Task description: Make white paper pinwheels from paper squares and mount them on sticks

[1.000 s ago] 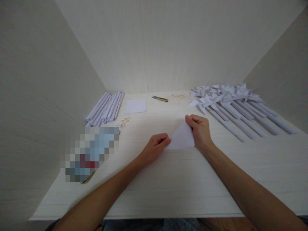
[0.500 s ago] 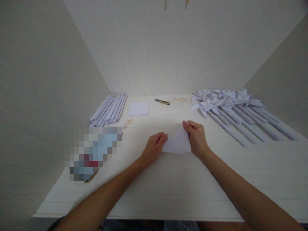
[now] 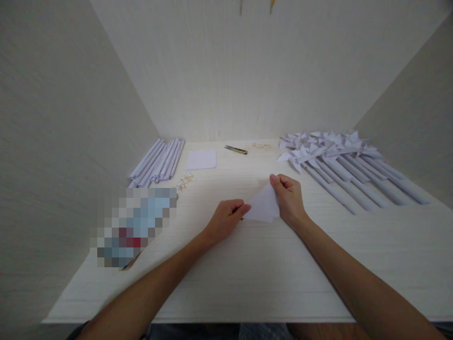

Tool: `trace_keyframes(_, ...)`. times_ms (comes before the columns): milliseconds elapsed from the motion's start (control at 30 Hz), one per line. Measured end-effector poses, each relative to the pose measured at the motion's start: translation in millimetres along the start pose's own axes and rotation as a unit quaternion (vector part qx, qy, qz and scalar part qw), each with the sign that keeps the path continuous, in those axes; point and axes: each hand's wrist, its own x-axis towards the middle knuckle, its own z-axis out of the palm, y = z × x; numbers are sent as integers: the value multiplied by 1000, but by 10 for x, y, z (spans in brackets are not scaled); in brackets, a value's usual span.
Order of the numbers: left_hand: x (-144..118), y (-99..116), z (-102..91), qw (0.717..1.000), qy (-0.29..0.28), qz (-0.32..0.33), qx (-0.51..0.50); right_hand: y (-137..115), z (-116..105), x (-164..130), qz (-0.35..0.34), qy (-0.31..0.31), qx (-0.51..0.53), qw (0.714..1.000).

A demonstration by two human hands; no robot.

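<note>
The surface [image 3: 247,274] sits in a pale three-walled booth, and its layout matches the earlier pictures: only the view has shifted a little.

Far right lies a heap of pinwheels [image 3: 339,160], their folded heads piled at the back and their rolled stems fanned toward the front. Far left lies a bundle of plain tubes [image 3: 157,160]. Near it is a blurred-out patch that cannot be read. Between the two stocks, at the back, are a flat sheet [image 3: 201,159], a cutter [image 3: 235,149], and a small scatter of pale bits [image 3: 184,180] just in front of the tubes.

What has changed is the paper [image 3: 264,207] at mid-surface. A second ago it lay as a flat triangle, pressed down by both hands. Half a second ago it looked squarer, as if opening or being turned. Now it is a tilted triangle again, its tip raised.

The right hand [image 3: 288,198] pinches that upper tip between thumb and fingers. The left hand [image 3: 226,219] is closed on the lower left corner. Judging by this, a fold is being reworked or the paper turned for its next crease.
</note>
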Motion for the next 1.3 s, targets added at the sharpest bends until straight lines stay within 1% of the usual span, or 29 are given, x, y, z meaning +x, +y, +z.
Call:
trace_keyframes(167,28,-23,40,1000,15,5,-2,33,32,39,5,17,65,998)
trace_keyframes(233,16,-25,52,1000,22,11,-3,7,5,74,6,29,90,995)
trace_keyframes(300,-9,-26,49,999,28,20,1,-38,-65,120,12,65,115,991)
trace_keyframes(367,-27,-30,35,999,37,24,-4,-83,-138,149,24,172,152,973)
trace_keyframes(400,-27,-33,27,999,44,21,-18,-98,-157,149,23,198,159,967)
trace_keyframes(433,-20,-37,19,997,63,16,-44,-105,-157,136,20,196,166,966)
trace_keyframes(467,-6,-42,12,994,81,16,-71,-104,-134,113,26,170,172,970)
trace_keyframes(533,26,-54,0,989,102,10,-110,-87,-41,50,55,66,174,981)
trace_keyframes(567,39,-59,-7,987,107,4,-123,-78,14,18,69,25,177,981)
trace_keyframes(667,41,-63,-32,985,103,-3,-141,-81,123,-47,98,-57,178,978)
trace_keyframes(800,13,-28,-56,989,86,5,-118,-140,98,-87,170,-168,180,954)
trace_keyframes(867,14,-8,-54,991,88,8,-105,-154,80,-107,197,-194,159,948)
trace_keyframes(933,19,-1,-47,992,90,9,-92,-150,81,-119,202,-189,152,949)
trace_keyframes(1033,16,-22,-48,993,94,8,-64,-140,72,-94,178,-147,172,958)
trace_keyframes(1100,6,-50,-66,993,109,3,-52,-151,28,-45,152,-85,203,964)
trace_keyframes(1133,1,-63,-80,991,123,-1,-51,-161,-6,-17,136,-35,225,964)
trace_keyframes(1167,-1,-73,-95,989,140,-6,-54,-172,-41,8,124,2,237,964)
trace_keyframes(1200,-1,-79,-110,985,159,-12,-60,-182,-72,28,111,23,240,964)
trace_keyframes(1233,1,-80,-123,982,178,-17,-68,-189,-96,40,108,24,231,967)
trace_keyframes(1300,13,-67,-141,973,210,-21,-90,-193,-107,38,106,0,213,971)
